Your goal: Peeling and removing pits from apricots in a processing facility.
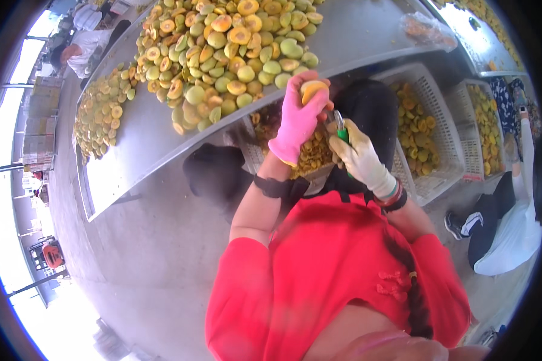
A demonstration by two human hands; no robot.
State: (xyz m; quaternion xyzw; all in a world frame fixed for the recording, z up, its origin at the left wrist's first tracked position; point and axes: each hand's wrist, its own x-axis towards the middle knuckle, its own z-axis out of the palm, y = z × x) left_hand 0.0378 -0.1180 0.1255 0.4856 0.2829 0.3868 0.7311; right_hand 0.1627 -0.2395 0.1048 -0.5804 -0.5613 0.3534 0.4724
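My left hand point(300, 115), in a pink glove with bare fingertips, grips a yellow-orange fruit half point(314, 91) just past the table's near edge. In a whitish knit glove, my right hand point(357, 151) is closed around the green handle point(343, 134) of a small metal-ended hand tool. The tool's metal part point(338, 119) points up toward the left hand; its tip is hidden by the fingers. Beyond the left hand, a large heap of halved green and orange stone fruit point(226, 54) covers part of the metal table point(158, 155).
Below my hands stands a crate point(253, 153) holding fruit pieces point(314, 155). White plastic crates point(447, 131) with fruit halves stand at right, beside a seated co-worker point(501, 225). A clear plastic bag point(427, 31) lies on the table. Another person point(83, 52) is at far left.
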